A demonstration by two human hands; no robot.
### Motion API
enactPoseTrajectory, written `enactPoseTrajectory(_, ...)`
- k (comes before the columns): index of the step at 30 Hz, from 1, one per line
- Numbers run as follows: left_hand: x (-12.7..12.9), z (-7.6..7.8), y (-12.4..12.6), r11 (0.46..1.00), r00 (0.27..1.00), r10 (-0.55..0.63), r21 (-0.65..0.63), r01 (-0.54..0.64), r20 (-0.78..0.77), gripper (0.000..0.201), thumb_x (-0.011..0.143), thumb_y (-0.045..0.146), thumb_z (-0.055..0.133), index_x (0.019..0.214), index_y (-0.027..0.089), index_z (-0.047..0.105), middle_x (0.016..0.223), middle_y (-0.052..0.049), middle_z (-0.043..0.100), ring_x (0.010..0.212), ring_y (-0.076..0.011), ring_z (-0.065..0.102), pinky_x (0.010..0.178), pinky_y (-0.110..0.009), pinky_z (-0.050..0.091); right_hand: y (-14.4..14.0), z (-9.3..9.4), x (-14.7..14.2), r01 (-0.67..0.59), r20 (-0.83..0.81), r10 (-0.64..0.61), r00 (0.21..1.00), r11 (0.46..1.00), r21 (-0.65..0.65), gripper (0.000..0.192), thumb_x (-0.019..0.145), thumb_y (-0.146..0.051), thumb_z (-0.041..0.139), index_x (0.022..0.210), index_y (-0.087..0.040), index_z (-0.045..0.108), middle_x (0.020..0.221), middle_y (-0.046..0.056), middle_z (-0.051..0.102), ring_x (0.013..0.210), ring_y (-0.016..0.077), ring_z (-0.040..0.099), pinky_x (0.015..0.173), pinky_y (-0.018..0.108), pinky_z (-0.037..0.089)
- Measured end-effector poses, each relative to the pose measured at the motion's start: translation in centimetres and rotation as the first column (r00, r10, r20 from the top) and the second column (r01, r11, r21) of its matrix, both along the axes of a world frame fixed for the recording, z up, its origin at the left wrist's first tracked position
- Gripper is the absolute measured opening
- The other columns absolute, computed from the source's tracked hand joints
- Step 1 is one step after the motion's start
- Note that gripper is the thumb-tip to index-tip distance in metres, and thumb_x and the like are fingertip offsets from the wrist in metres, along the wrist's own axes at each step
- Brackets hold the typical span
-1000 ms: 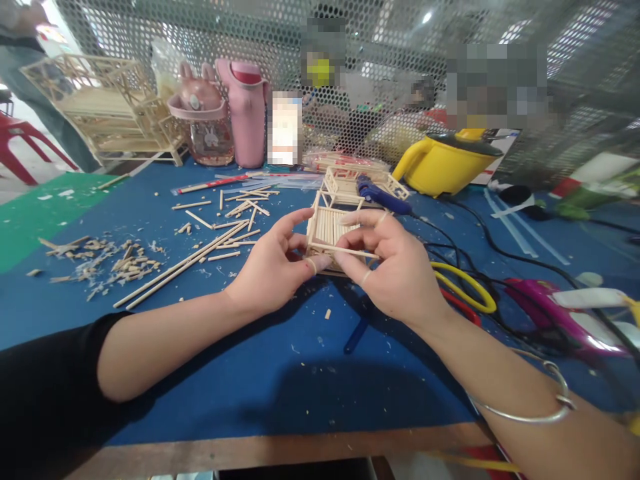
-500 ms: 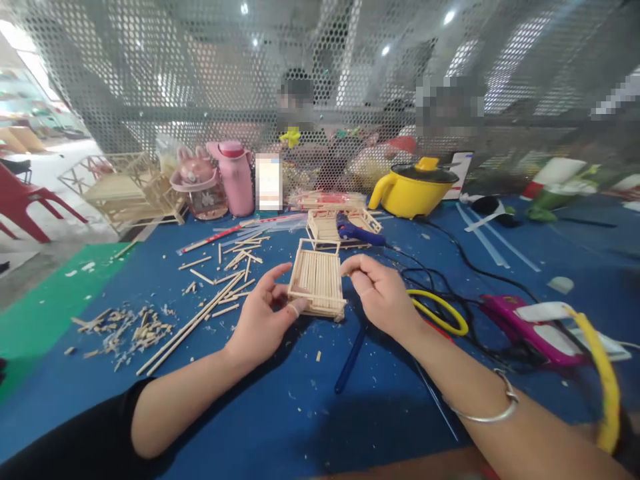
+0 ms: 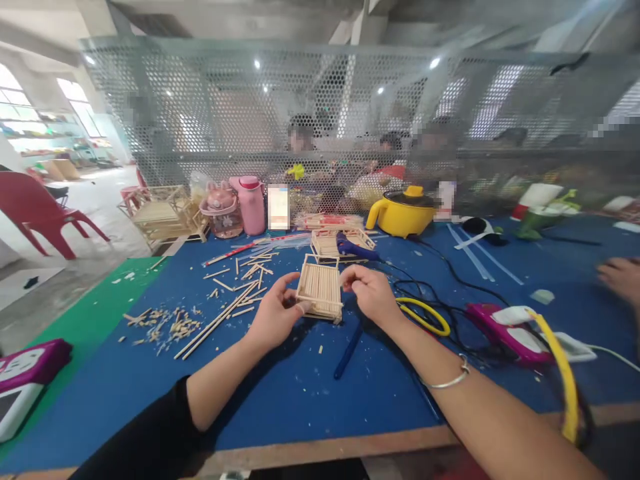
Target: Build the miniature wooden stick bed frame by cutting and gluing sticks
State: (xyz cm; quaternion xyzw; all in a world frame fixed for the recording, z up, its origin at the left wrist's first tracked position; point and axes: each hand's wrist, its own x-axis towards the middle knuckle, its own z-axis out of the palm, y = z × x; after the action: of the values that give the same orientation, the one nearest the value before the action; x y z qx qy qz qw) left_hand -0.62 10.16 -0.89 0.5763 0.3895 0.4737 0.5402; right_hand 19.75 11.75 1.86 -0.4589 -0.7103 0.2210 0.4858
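Left hand (image 3: 273, 313) and right hand (image 3: 369, 293) pinch a stick frame (image 3: 320, 288) from either side, fingers closed on its edges | frame apparently rests on the table (image 3: 300, 400), ahead of the blue pen (image 3: 349, 348) | risk: hard squeeze could snap glued sticks; cables (image 3: 425, 307) right of frame could snag

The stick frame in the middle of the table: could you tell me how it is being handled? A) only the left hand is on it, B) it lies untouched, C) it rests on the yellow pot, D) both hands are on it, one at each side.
D: the left hand grips the stick frame at its left edge and the right hand touches its right.
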Motion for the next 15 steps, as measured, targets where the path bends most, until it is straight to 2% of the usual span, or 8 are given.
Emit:
enactPoseTrajectory(2, 0.0, 0.0, 0.0, 1.0, 1.0, 0.006, 0.015, -0.005, -0.028, 0.062, 0.072, 0.02, 0.066, 0.128, 0.016, 0.041, 0.078, 0.001, 0.064, 0.067, -0.0109, 0.057, 0.066, -0.024, 0.044, 0.2, 0.9, 0.0, -0.015, -0.011, 0.014, 1.0, 1.0, -0.018, 0.02, 0.068, -0.011, 0.037, 0.062, -0.019, 0.055, 0.049, -0.002, 0.049, 0.046, 0.0113, 0.045, 0.047, 0.023, 0.038)
enactPoseTrajectory(4, 0.1, 0.1, 0.0, 1.0, 1.0, 0.003, 0.023, -0.002, -0.03, 0.063, 0.071, 0.018, 0.066, 0.128, 0.014, 0.041, 0.075, 0.002, 0.063, 0.065, -0.0099, 0.055, 0.065, -0.024, 0.044, 0.4, 1.9, -0.5, -0.04, 0.001, 0.04, 0.999, 0.999, -0.028, 0.02, 0.074, -0.016, 0.039, 0.067, -0.018, 0.058, 0.046, -0.004, 0.046, 0.042, 0.0107, 0.042, 0.044, 0.023, 0.035)
enactPoseTrajectory(6, 0.2, 0.1, -0.1, 0.999, 1.0, 0.007, 0.033, -0.006, -0.02, 0.063, 0.069, 0.017, 0.067, 0.127, 0.014, 0.042, 0.074, 0.003, 0.062, 0.062, -0.0089, 0.053, 0.064, -0.023, 0.042, 0.6, 2.5, -1.3, -0.058, 0.023, 0.059, 0.998, 0.998, -0.014, 0.018, 0.075, -0.019, 0.045, 0.081, -0.018, 0.061, 0.05, -0.005, 0.05, 0.045, 0.0111, 0.044, 0.046, 0.023, 0.037)
enactPoseTrajectory(9, 0.1, -0.1, 0.0, 0.999, 1.0, 0.019, 0.042, -0.019, -0.004, 0.063, 0.068, 0.016, 0.068, 0.127, 0.013, 0.044, 0.073, 0.003, 0.061, 0.06, -0.0082, 0.052, 0.062, -0.022, 0.041, 0.9, 2.3, -2.3, -0.014, 0.002, 0.014, 1.0, 0.997, 0.071, 0.031, 0.072, -0.015, 0.045, 0.1, -0.02, 0.057, 0.068, -0.002, 0.058, 0.058, 0.0124, 0.052, 0.058, 0.026, 0.043)
enactPoseTrajectory(10, 0.0, -0.2, 0.0, 0.999, 1.0, 0.021, 0.044, -0.021, -0.001, 0.063, 0.068, 0.016, 0.068, 0.126, 0.012, 0.044, 0.072, 0.003, 0.061, 0.06, -0.0083, 0.052, 0.062, -0.023, 0.041, 0.8, 2.1, -2.4, 0.015, -0.018, -0.014, 1.0, 0.994, 0.104, 0.031, 0.07, -0.013, 0.043, 0.097, -0.02, 0.057, 0.071, -0.001, 0.059, 0.063, 0.0129, 0.053, 0.062, 0.027, 0.043)
enactPoseTrajectory(12, 0.0, -0.3, 0.1, 0.999, 1.0, 0.021, 0.05, -0.021, 0.001, 0.062, 0.068, 0.014, 0.067, 0.126, 0.012, 0.045, 0.071, 0.003, 0.061, 0.06, -0.0088, 0.053, 0.063, -0.023, 0.041, 0.6, 1.4, -2.0, 0.07, -0.051, -0.063, 0.997, 0.986, 0.15, 0.023, 0.066, -0.01, 0.041, 0.08, -0.02, 0.057, 0.07, 0.0, 0.057, 0.067, 0.0138, 0.052, 0.066, 0.028, 0.043)
enactPoseTrajectory(14, -0.1, -0.4, 0.1, 0.998, 1.0, 0.018, 0.059, -0.018, 0.001, 0.061, 0.068, 0.013, 0.066, 0.126, 0.012, 0.045, 0.071, 0.003, 0.061, 0.061, -0.0092, 0.054, 0.063, -0.023, 0.041, 0.3, 0.9, -1.3, 0.093, -0.064, -0.084, 0.994, 0.983, 0.156, 0.017, 0.066, -0.01, 0.041, 0.063, -0.02, 0.054, 0.061, 0.0, 0.054, 0.061, 0.0137, 0.049, 0.062, 0.027, 0.04)
enactPoseTrajectory(15, -0.1, -0.4, 0.1, 0.998, 1.0, 0.018, 0.064, -0.018, 0.0, 0.061, 0.068, 0.013, 0.066, 0.126, 0.012, 0.046, 0.071, 0.003, 0.061, 0.06, -0.0092, 0.054, 0.063, -0.023, 0.041, 0.2, 0.7, -1.0, 0.091, -0.066, -0.082, 0.994, 0.985, 0.148, 0.017, 0.068, -0.011, 0.041, 0.061, -0.02, 0.054, 0.058, -0.001, 0.052, 0.058, 0.0135, 0.048, 0.058, 0.027, 0.039)
